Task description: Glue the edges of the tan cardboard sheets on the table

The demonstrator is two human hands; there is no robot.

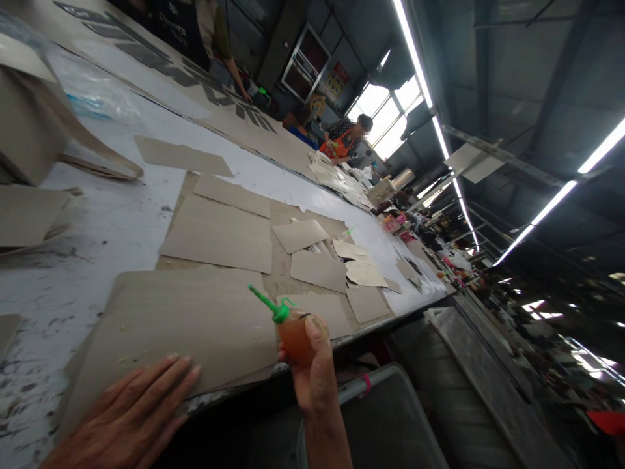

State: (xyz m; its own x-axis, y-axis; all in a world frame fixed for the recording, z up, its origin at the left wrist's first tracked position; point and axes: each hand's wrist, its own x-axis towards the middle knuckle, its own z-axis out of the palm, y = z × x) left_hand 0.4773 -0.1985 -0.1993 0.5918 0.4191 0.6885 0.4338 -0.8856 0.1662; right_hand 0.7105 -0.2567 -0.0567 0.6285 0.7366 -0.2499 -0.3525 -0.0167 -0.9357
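Note:
My right hand point(315, 374) grips a small orange squeeze bottle point(294, 335) with a green nozzle point(267, 304), held just past the table's near edge, nozzle pointing over the board. My left hand point(137, 417) lies flat, fingers together, on the near corner of a large beige cardboard sheet point(185, 326) that rests on the white worktable point(97, 234). The nozzle tip hovers above the sheet's right part.
Several smaller beige cardboard pieces point(317, 267) lie spread across the table beyond the sheet. A folded cardboard box point(29, 124) stands at the far left. A person in an orange apron point(344, 140) works at the far end. A grey bin point(385, 423) sits below the table edge.

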